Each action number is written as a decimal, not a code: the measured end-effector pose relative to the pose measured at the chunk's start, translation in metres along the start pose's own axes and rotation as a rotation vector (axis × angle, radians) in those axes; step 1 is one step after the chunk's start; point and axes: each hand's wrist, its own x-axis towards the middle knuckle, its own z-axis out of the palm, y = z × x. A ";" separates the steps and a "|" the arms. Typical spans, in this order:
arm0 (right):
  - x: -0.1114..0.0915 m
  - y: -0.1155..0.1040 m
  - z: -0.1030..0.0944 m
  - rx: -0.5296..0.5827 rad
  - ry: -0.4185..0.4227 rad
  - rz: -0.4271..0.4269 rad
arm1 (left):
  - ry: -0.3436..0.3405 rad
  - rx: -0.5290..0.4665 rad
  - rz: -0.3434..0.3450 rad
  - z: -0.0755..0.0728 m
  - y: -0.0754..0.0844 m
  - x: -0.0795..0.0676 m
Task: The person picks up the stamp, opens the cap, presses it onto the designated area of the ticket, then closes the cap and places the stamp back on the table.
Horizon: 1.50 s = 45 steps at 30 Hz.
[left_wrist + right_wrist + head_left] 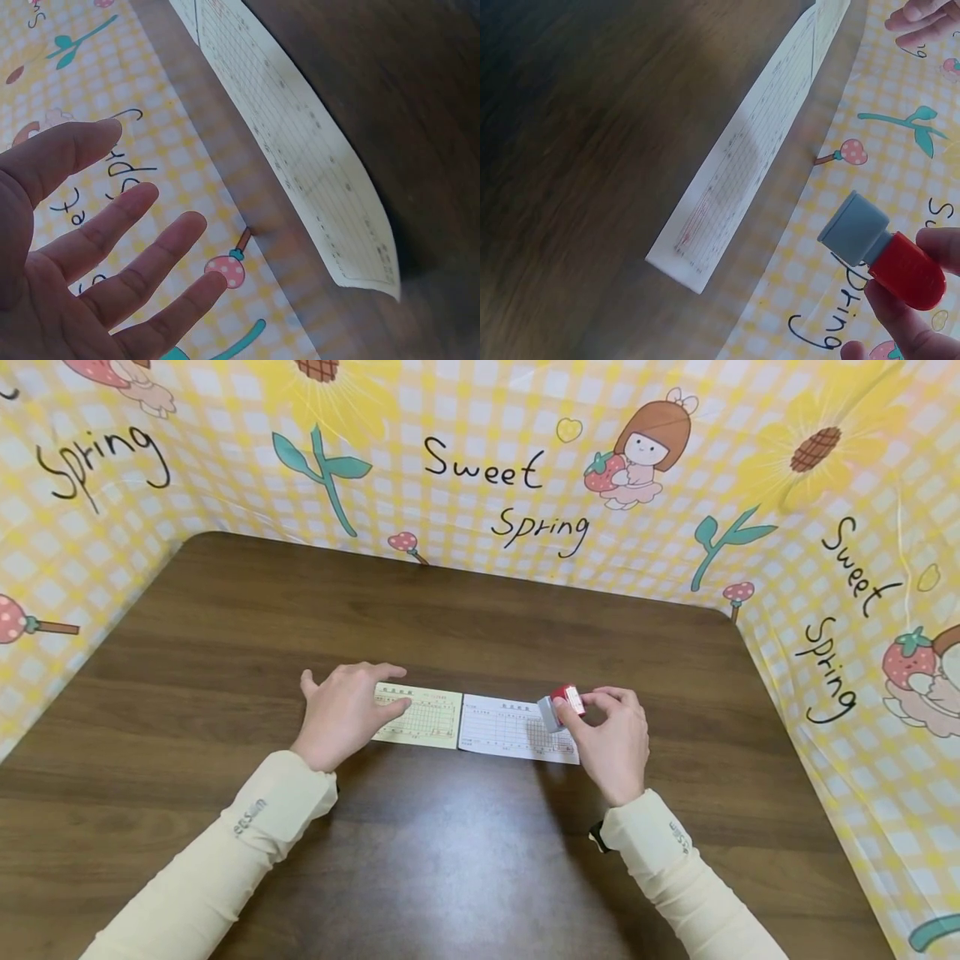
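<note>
My right hand [617, 745] pinches a hand stamp [551, 716] between thumb and fingers, above the right end of a white printed form [491, 727]. The stamp has a red handle [906, 271] and a grey block-shaped end [853, 227], tilted in the grip. Red print shows near one end of the white form in the right wrist view. Over the left part of a pale yellow printed form [431, 720] hovers my left hand [343, 714], its fingers spread and holding nothing. Its palm and fingers overlap part of that form in the head view.
Both forms lie end to end on a dark brown wooden table [420, 618]. A yellow checked cloth [480, 410] with flowers and lettering stands around the table's back and sides. A bright reflection lies on the near part of the tabletop.
</note>
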 end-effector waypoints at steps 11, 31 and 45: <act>0.005 0.013 -0.011 -0.063 -0.004 0.062 | 0.003 0.000 -0.044 -0.010 -0.024 -0.004; 0.006 0.034 -0.022 -0.202 -0.039 0.147 | 0.016 0.054 -0.055 -0.015 -0.054 -0.011; 0.008 0.042 -0.019 -0.287 -0.055 0.147 | 0.019 0.080 -0.041 -0.016 -0.058 -0.013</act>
